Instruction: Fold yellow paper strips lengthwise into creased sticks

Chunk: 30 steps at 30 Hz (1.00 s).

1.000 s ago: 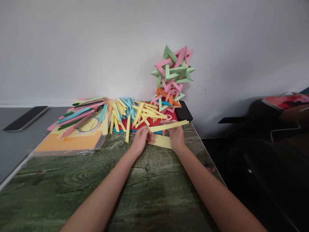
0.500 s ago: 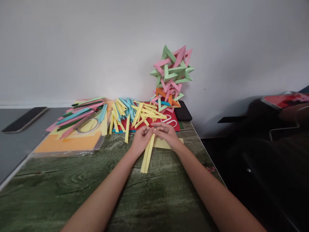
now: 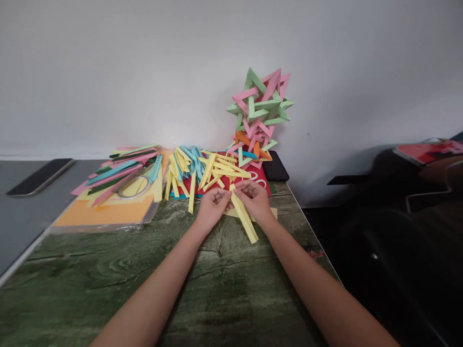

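Observation:
Between my two hands is a yellow paper strip (image 3: 245,219) with a lengthwise crease, its near end slanting down to the right. My left hand (image 3: 216,206) pinches the strip's far end from the left, fingers curled. From the other side, my right hand (image 3: 253,198) closes thumb and fingers on the same end. Partly hidden beneath them, a flat yellow paper piece (image 3: 274,212) lies on the table. Just beyond are folded yellow strips (image 3: 226,167) and blue strips (image 3: 195,161) in a loose heap on a red sheet (image 3: 261,176).
Against the wall stands a pink and green paper star model (image 3: 264,101), beside a dark phone (image 3: 277,166). Scissors (image 3: 134,188) and coloured strips (image 3: 119,176) lie on an orange paper pack (image 3: 104,212). Another phone (image 3: 41,177) rests far left. The green wood-patterned table (image 3: 119,270) ends at right.
The strip's near end has swung from lower left to lower right. My right hand has turned a little, and both hands stay at the far end. The view has shifted slightly.

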Tool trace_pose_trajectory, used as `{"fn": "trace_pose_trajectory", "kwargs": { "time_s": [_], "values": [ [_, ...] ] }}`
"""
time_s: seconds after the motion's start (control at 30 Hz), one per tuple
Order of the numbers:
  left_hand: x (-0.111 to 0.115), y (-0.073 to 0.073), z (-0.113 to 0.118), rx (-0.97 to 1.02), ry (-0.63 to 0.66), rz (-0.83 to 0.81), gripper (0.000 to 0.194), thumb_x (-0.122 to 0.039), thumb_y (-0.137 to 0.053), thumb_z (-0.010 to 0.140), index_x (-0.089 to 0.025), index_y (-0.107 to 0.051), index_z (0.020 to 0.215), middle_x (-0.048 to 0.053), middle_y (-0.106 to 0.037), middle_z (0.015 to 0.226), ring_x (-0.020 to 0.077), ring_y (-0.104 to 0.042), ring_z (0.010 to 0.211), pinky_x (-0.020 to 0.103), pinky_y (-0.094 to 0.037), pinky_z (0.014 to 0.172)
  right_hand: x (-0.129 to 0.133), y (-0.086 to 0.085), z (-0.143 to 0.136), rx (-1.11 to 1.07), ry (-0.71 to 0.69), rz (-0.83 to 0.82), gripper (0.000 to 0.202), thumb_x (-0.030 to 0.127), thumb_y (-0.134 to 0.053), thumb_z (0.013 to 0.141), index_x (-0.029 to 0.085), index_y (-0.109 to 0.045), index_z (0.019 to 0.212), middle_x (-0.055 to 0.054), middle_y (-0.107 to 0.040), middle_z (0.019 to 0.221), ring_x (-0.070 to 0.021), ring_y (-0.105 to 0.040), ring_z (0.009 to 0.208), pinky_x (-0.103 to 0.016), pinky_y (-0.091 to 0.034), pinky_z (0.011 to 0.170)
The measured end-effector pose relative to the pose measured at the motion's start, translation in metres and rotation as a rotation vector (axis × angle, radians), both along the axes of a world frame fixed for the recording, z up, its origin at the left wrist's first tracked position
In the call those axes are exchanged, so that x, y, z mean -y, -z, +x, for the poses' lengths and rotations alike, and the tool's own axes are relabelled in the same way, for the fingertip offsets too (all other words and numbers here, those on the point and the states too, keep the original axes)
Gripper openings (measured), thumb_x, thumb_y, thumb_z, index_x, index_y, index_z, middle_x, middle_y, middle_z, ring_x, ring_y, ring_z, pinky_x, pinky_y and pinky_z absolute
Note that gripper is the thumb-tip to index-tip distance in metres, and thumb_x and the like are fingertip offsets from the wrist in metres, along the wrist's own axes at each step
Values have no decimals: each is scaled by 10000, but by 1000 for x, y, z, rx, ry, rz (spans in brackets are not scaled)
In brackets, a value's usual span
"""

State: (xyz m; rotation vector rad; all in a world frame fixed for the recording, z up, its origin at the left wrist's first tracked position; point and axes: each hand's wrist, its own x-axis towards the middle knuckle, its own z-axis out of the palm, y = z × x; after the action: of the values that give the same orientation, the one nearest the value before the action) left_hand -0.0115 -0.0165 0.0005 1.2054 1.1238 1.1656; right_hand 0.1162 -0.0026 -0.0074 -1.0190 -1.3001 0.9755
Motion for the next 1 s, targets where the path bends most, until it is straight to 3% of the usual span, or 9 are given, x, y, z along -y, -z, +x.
{"fn": "trace_pose_trajectory", "kwargs": {
  "time_s": [0.27, 0.5, 0.63, 0.83, 1.0],
  "values": [
    [0, -1, -2, 55, -43, -5, 229, -369, -613, 670, -144, -573, 675, 6, -617, 559, 100, -567, 518, 204, -432, 528, 6, -5, -3, 149, -3, 29, 250, 226, -592, 628, 178, -622, 871, 10, -549, 653, -80, -435, 513, -203, -363, 471],
    [0, -3, -1, 45, -55, -27, 214, -347, -626, 657, -140, -570, 669, 15, -619, 549, 105, -567, 511, 206, -442, 518, 2, 0, -1, 32, 41, -47, 211, 265, -564, 668, 160, -629, 839, -32, -614, 713, -126, -550, 630, -244, -438, 590],
    [0, -2, 0, 32, -57, -10, 202, -338, -631, 649, -144, -579, 673, 3, -607, 541, 95, -547, 488, 204, -444, 510, -1, 2, 0, 4, 17, -70, 171, 326, -584, 661, 164, -614, 709, -30, -621, 662, -139, -564, 620, -252, -446, 585],
    [0, 1, 0, 19, -72, -4, 213, -345, -639, 633, -145, -604, 698, -11, -598, 553, 83, -522, 464, 202, -436, 493, 0, 1, -1, 38, 13, -52, 136, 298, -607, 629, 167, -570, 636, 0, -572, 586, -106, -503, 521, -231, -405, 520],
    [0, 2, -1, 6, -73, 28, 182, -321, -644, 632, -149, -608, 678, -18, -580, 526, 79, -512, 457, 195, -430, 493, 5, -4, -3, 135, 63, 10, 105, 256, -592, 628, 171, -594, 689, 20, -528, 555, -82, -429, 461, -208, -325, 432]
  ]
}}
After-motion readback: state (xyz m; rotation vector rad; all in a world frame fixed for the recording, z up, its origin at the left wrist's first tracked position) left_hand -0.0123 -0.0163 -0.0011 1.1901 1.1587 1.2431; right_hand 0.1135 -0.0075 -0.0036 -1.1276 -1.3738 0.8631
